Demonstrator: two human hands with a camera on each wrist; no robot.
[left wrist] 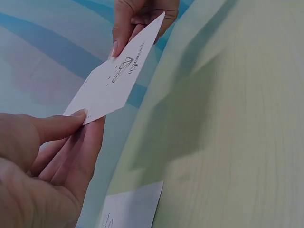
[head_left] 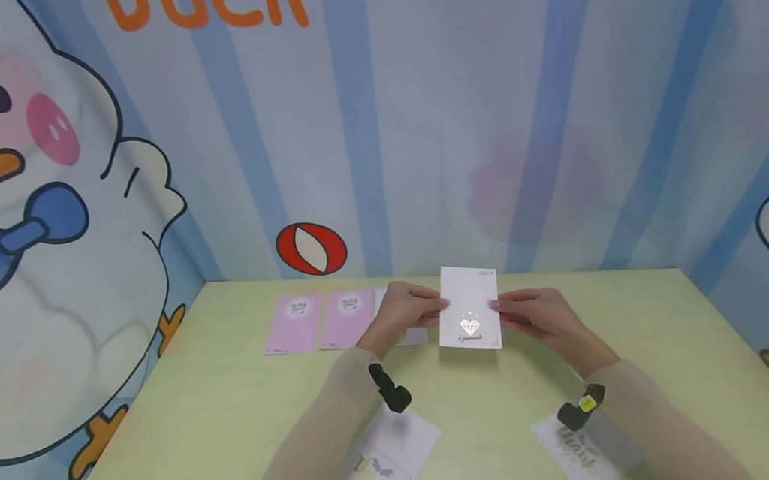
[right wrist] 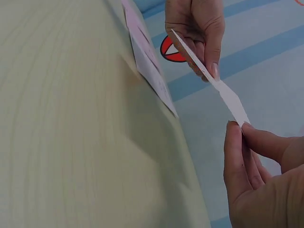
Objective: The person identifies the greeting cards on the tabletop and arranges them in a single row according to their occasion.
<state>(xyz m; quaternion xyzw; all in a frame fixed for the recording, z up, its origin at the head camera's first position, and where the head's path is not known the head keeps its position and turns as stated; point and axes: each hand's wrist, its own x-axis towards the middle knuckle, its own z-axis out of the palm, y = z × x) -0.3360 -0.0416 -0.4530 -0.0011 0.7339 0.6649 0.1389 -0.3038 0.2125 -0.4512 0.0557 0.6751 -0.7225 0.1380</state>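
Note:
A white card with a shiny gold diamond and small lettering is held up above the back of the table. My left hand pinches its left edge between thumb and fingers. On the opposite edge, my right hand pinches it the same way. The left wrist view shows the card tilted, its printed face visible. In the right wrist view the card appears nearly edge-on, clear of the tabletop. Behind my left hand, a whitish card lies on the table, partly covered.
Two pink cards lie in a row at the back left of the pale table. Nearer me are a white card with a gold and blue picture and a "thank" card, both partly under my forearms. A striped cloth hangs behind.

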